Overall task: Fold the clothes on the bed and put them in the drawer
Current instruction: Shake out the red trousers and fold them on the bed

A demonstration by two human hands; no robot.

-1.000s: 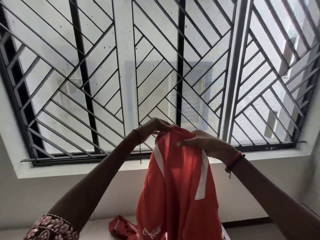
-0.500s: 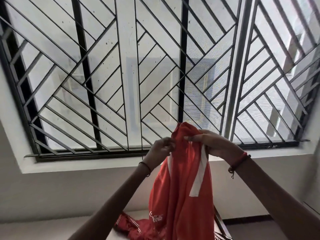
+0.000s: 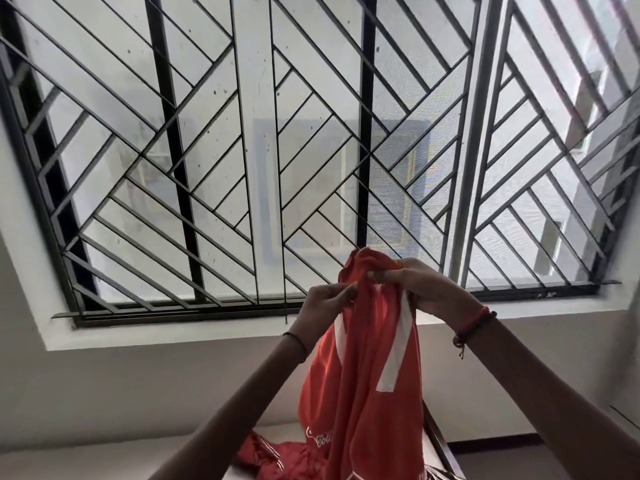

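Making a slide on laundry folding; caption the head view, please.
Left hand and right hand hold the top of a red garment, lifted before a barred window.

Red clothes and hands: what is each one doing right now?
Red fabric garment with white stripes: held up, hanging unfolded.
Left hand: pinches the garment's top edge.
Right hand: grips the garment's bunched top.
Crumpled red cloth: lies unfolded on the white bed.
Window behind black metal grille: cannot tell if open.
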